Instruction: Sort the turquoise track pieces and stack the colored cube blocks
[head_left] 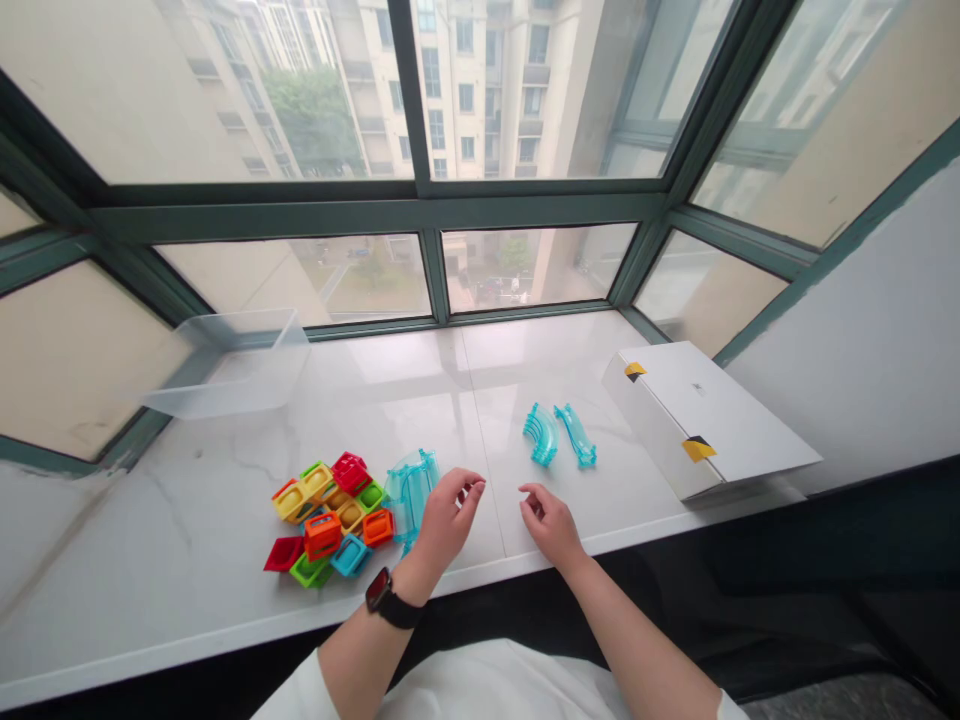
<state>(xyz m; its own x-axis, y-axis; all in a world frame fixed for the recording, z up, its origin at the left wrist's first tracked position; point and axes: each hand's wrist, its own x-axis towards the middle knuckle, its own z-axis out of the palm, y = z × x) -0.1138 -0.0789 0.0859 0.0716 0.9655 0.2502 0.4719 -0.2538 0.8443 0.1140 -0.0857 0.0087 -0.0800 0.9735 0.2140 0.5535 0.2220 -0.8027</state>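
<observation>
Head view: hands sit apart by the counter edge, left beside turquoise pieces.

Our left hand partly hides the clear turquoise plastic pieces beside it; farther left, piled multicoloured plastic blocks hide one another. Right of our right hand, we cannot read the tiny grey mark on the flat white box.

Left hand beside turquoise pile; right hand near curved piece.
</observation>
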